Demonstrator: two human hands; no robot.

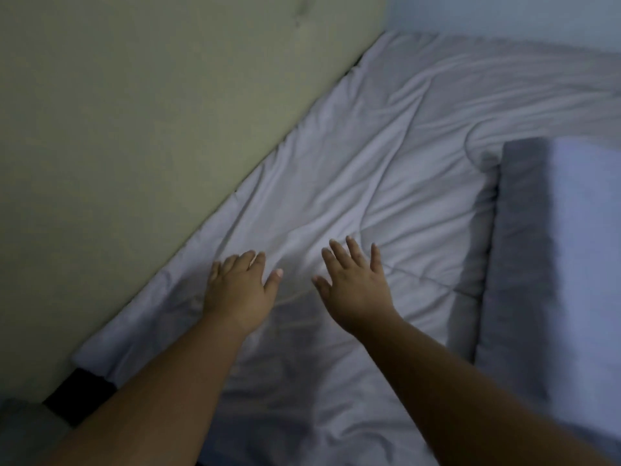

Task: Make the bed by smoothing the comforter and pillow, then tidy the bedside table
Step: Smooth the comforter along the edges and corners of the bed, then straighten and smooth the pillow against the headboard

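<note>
The pale grey comforter (386,169) lies spread over the bed, filling the middle of the view, its long top edge running diagonally from the lower left up to the upper right along the beige padded headboard (134,129), which it touches the whole way. Creases fan across its surface toward the upper right. Its near-left corner ends just beside a dark gap (84,388) at the foot of the headboard. At the right, a lighter folded layer with a darker grey band (514,250) lies on top of the comforter, its straight edge running roughly up and down the view; whether this is the pillow cannot be told. The left hand (238,287) rests palm down on the comforter near the headboard edge, fingers loosely together and grasping nothing. The right hand (356,284) is just beside it, fingers spread wide and pointing up the bed, released and holding nothing; whether its palm presses the cloth cannot be told. Beyond both hands the comforter stretches open and unobstructed toward the far wall (504,15)
</note>
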